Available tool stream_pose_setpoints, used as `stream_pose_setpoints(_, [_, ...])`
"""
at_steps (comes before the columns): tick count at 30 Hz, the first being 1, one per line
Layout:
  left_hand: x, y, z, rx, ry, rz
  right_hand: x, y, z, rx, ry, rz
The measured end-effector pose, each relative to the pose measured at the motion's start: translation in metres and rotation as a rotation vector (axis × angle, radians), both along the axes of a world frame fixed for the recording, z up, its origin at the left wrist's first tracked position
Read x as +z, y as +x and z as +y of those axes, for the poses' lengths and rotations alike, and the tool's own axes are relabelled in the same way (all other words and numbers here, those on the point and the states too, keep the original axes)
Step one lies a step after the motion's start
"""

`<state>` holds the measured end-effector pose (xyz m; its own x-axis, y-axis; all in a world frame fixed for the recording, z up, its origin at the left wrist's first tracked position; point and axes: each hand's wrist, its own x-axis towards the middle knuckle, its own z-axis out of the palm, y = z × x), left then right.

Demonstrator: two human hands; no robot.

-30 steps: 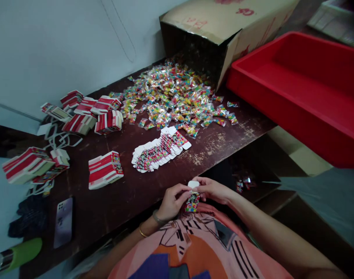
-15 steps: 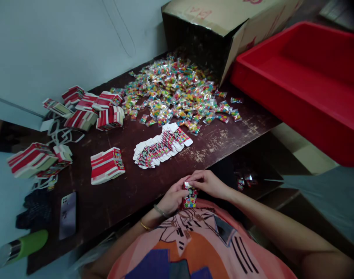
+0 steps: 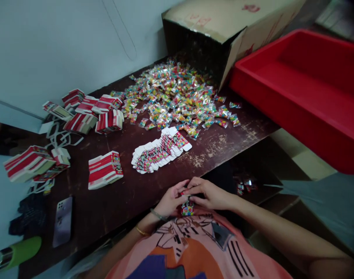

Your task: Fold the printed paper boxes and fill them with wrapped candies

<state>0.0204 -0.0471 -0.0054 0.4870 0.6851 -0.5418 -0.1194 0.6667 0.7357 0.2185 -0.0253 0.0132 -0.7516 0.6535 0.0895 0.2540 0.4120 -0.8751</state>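
Close to my body, a small printed candy box point(image 3: 188, 209) is held between both hands. My left hand point(image 3: 173, 198) grips its side, and my right hand point(image 3: 204, 192) has its fingers closed over the top end, hiding much of it. Beyond my hands on the table lies a fanned row of flat printed boxes point(image 3: 159, 152). A stack of red-and-white flat boxes point(image 3: 105, 170) lies to its left. Farther back spreads a large heap of small clear packets of colourful candy point(image 3: 177, 93).
An open cardboard carton point(image 3: 206, 23) lies behind the candy heap. A red plastic tray point(image 3: 281, 93) juts out at the right. Bundled boxes point(image 3: 81, 122) sit at the back left. A phone point(image 3: 62, 223) and a green bottle point(image 3: 24, 250) are at the left end of the table point(image 3: 130, 193).
My right fingers have moved down and closed further over the box's top, covering more of it. The white flap seen earlier at the top is hidden. The view has shifted slightly.
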Motion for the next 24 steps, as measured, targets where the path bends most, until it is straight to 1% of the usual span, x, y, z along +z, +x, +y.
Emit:
stream_pose_setpoints(1, [0.004,-0.002,0.006,-0.039,0.067,0.054,-0.002,0.005,0.014,0.007,0.032,-0.001])
stream_pose_setpoints(2, [0.009,-0.006,0.013,-0.087,0.123,0.105,-0.006,0.014,0.032,-0.039,0.083,-0.025])
stream_pose_setpoints(3, [0.015,-0.011,0.021,-0.144,0.166,0.153,-0.010,0.029,0.054,-0.158,0.157,-0.085])
stream_pose_setpoints(4, [0.020,-0.018,0.029,-0.218,0.197,0.203,-0.014,0.047,0.078,-0.323,0.241,-0.160])
stream_pose_setpoints(6, [0.030,-0.035,0.043,-0.413,0.260,0.307,-0.023,0.092,0.124,-0.818,0.421,-0.385])
stream_pose_setpoints(7, [0.035,-0.045,0.049,-0.526,0.316,0.370,-0.029,0.115,0.141,-0.929,0.441,-0.430])
stream_pose_setpoints(8, [0.038,-0.054,0.053,-0.644,0.347,0.414,-0.035,0.133,0.153,-0.986,0.457,-0.462])
stream_pose_setpoints(9, [0.040,-0.061,0.055,-0.733,0.357,0.449,-0.042,0.147,0.158,-1.002,0.462,-0.485])
stream_pose_setpoints(10, [0.041,-0.067,0.056,-0.778,0.345,0.456,-0.049,0.155,0.157,-0.982,0.463,-0.500])
stream_pose_setpoints(11, [0.041,-0.071,0.056,-0.774,0.310,0.432,-0.057,0.156,0.150,-0.964,0.467,-0.518])
stream_pose_setpoints(13, [0.037,-0.071,0.054,-0.654,0.197,0.319,-0.072,0.144,0.124,-0.957,0.477,-0.539])
stream_pose_setpoints(15, [0.029,-0.062,0.052,-0.505,0.067,0.171,-0.083,0.126,0.095,-0.962,0.487,-0.518])
stream_pose_setpoints(17, [0.019,-0.045,0.051,-0.391,-0.023,0.057,-0.086,0.116,0.080,-0.960,0.494,-0.475])
stream_pose_setpoints(19, [0.009,-0.023,0.051,-0.302,-0.047,-0.020,-0.081,0.124,0.085,-0.995,0.508,-0.480])
stream_pose_setpoints(21, [0.002,-0.003,0.052,-0.245,-0.045,-0.062,-0.073,0.144,0.106,-1.040,0.517,-0.551])
stream_pose_setpoints(23, [-0.003,0.011,0.055,-0.196,-0.039,-0.065,-0.067,0.161,0.123,-0.981,0.495,-0.635])
stream_pose_setpoints(24, [-0.003,0.014,0.057,-0.156,-0.032,-0.052,-0.065,0.163,0.125,-0.935,0.482,-0.659])
